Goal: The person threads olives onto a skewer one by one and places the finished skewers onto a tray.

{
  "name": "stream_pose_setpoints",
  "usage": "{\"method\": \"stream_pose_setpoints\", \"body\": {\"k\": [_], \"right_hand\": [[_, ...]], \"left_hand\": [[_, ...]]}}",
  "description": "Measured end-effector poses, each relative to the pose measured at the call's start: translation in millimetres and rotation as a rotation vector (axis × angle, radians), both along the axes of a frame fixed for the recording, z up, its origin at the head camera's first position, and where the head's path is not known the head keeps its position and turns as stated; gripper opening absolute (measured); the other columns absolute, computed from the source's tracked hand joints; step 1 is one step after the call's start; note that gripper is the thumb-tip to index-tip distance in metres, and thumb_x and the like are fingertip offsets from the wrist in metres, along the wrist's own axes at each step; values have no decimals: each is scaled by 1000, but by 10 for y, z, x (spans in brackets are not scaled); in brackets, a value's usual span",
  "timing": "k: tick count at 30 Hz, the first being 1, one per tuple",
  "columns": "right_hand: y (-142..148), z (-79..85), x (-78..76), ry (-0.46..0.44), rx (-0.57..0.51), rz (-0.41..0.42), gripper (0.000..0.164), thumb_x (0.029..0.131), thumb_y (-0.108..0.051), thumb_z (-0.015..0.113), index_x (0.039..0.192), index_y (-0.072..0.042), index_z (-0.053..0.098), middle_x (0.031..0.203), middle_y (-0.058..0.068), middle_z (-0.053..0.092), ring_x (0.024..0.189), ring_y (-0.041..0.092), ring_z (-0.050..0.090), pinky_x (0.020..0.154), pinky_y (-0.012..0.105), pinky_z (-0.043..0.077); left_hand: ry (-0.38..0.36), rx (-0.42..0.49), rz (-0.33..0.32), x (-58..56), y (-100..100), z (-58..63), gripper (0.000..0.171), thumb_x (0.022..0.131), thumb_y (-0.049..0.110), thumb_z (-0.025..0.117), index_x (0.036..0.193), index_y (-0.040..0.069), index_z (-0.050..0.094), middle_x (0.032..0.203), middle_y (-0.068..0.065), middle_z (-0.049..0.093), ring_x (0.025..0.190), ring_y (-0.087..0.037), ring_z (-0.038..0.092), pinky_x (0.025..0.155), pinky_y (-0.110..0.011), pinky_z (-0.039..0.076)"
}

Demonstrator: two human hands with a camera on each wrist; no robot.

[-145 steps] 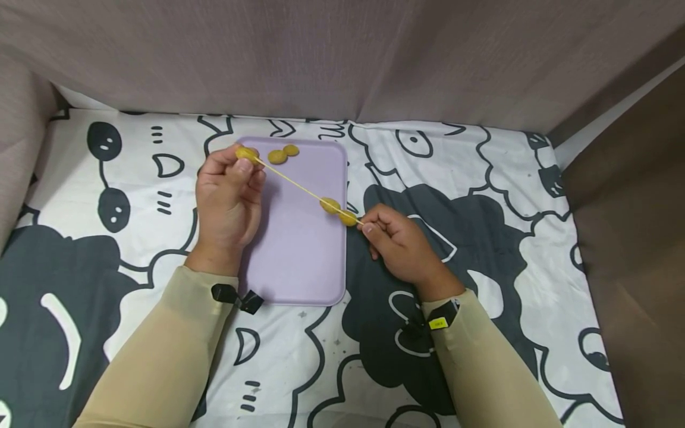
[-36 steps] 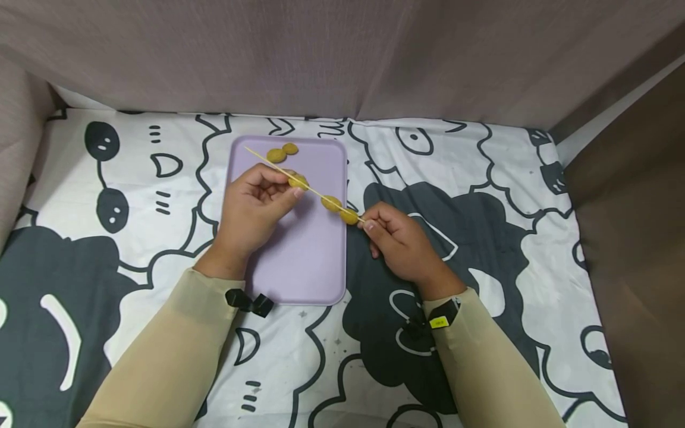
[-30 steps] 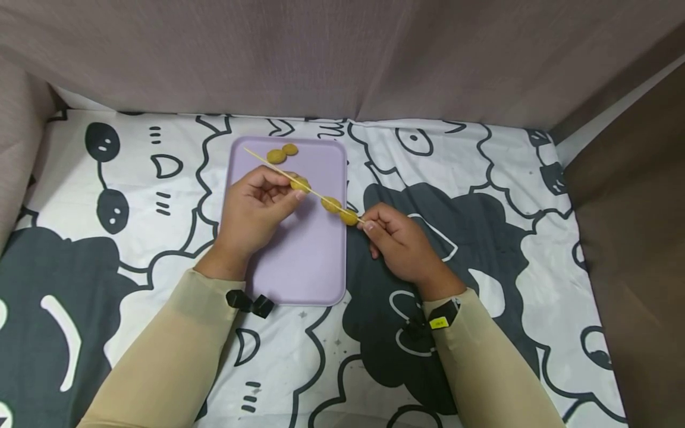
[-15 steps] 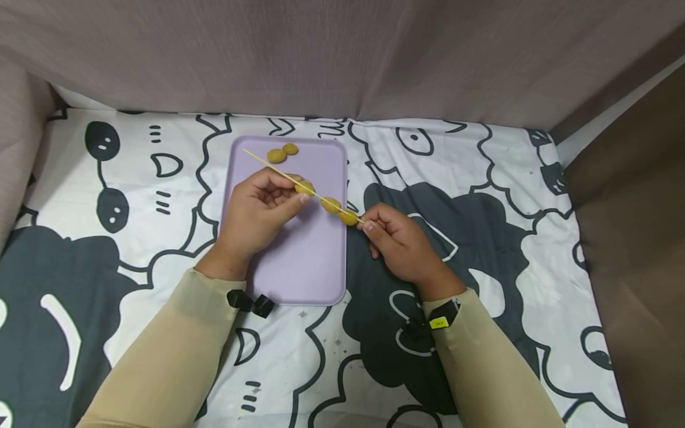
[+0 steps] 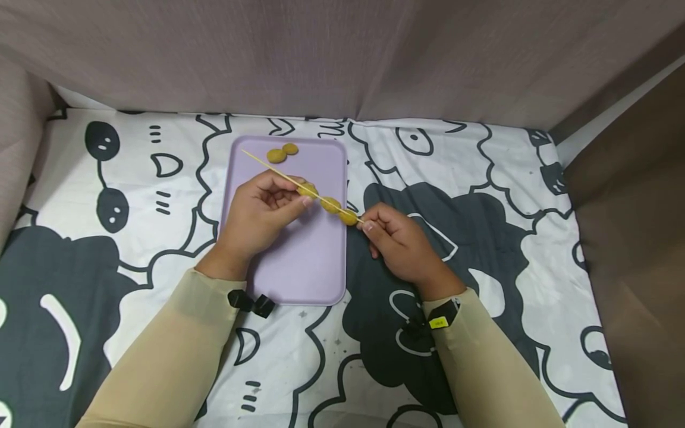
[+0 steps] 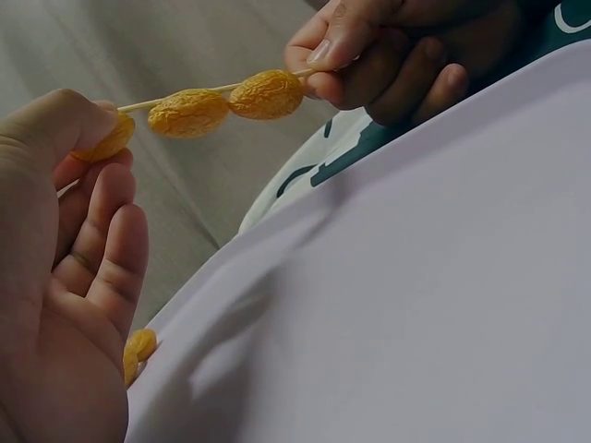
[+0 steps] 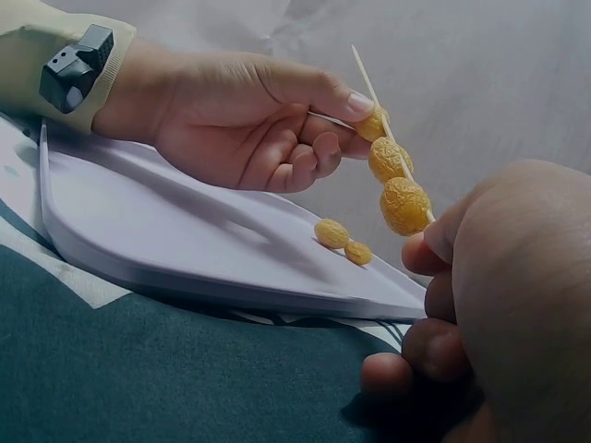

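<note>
My right hand [image 5: 398, 241] pinches the lower right end of a thin wooden skewer [image 5: 267, 166] between thumb and forefinger. Two wrinkled yellow dried fruits [image 7: 404, 205] sit threaded on it, close by those fingertips. A third dried fruit [image 5: 307, 189], also on the skewer, is pinched by my left hand [image 5: 251, 217], thumb on one side and fingers on the other. It is right up by the second fruit [image 6: 187, 113]. The skewer's bare far tip points up and left past my left fingers, above the lilac tray [image 5: 299, 261].
Two more dried fruits [image 5: 276, 156] lie side by side at the tray's far end. The tray rests on a black-and-white cartoon-print cloth [image 5: 176, 333]. A grey-brown fabric wall [image 5: 342, 59] rises behind, with brown fabric [image 5: 637, 208] on the right side.
My left hand has brought the third fruit from the skewer's far tip down and right along it towards the other two, moving only slightly in the last second. My right hand stays in place.
</note>
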State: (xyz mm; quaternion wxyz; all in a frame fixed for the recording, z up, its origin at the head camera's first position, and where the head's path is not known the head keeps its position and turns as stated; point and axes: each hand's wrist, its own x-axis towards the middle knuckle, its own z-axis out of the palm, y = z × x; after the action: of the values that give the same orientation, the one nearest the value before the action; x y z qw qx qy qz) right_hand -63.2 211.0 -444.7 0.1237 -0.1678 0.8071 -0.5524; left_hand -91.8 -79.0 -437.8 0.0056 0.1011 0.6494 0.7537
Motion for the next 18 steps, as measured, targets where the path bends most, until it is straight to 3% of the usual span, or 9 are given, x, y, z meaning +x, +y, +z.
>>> {"method": "stream_pose_setpoints", "body": {"k": [18], "right_hand": [[-8, 19, -7, -8, -10, 9, 17, 118, -11, 55, 113, 0, 67, 74, 13, 60, 65, 25, 60, 62, 31, 51]], "left_hand": [[4, -37, -22, 5, 5, -1, 21, 92, -17, 80, 107, -16, 65, 113, 13, 83, 90, -5, 76, 78, -17, 65]]}}
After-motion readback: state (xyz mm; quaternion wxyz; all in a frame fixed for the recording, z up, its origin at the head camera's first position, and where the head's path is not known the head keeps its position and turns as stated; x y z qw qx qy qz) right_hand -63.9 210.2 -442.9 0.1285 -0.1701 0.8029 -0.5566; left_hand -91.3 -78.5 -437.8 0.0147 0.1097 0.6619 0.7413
